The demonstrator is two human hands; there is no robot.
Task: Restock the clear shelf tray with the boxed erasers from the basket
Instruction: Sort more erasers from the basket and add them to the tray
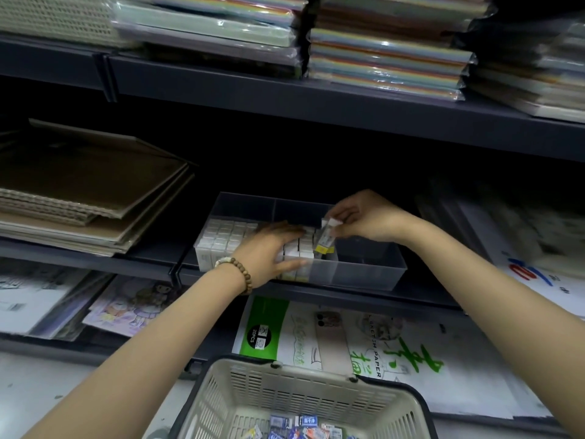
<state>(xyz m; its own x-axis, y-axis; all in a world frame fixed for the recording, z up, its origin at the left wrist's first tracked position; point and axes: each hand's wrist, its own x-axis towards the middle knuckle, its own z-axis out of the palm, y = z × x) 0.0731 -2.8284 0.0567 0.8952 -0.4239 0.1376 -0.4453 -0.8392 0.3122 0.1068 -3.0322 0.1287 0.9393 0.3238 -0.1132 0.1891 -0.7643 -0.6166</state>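
Observation:
A clear shelf tray (364, 274) sits on the middle shelf, its left part packed with rows of white boxed erasers (221, 237). My left hand (272, 248) lies flat with straight fingers against the packed boxes near the tray's middle. My right hand (364, 218) pinches a boxed eraser (326, 240) with a yellow end, tilted, its lower end at the right edge of the rows. The tray's right compartment looks empty. A beige basket (240, 394) at the bottom holds several blue and white boxed erasers (304, 429).
Flat brown cardboard sheets (88, 191) lie left of the tray. Wrapped coloured paper stacks (386, 58) fill the shelf above. Sketch paper packs (364, 340) and picture sheets (126, 308) lie on the lower shelf. More paper packs (522, 248) lie to the tray's right.

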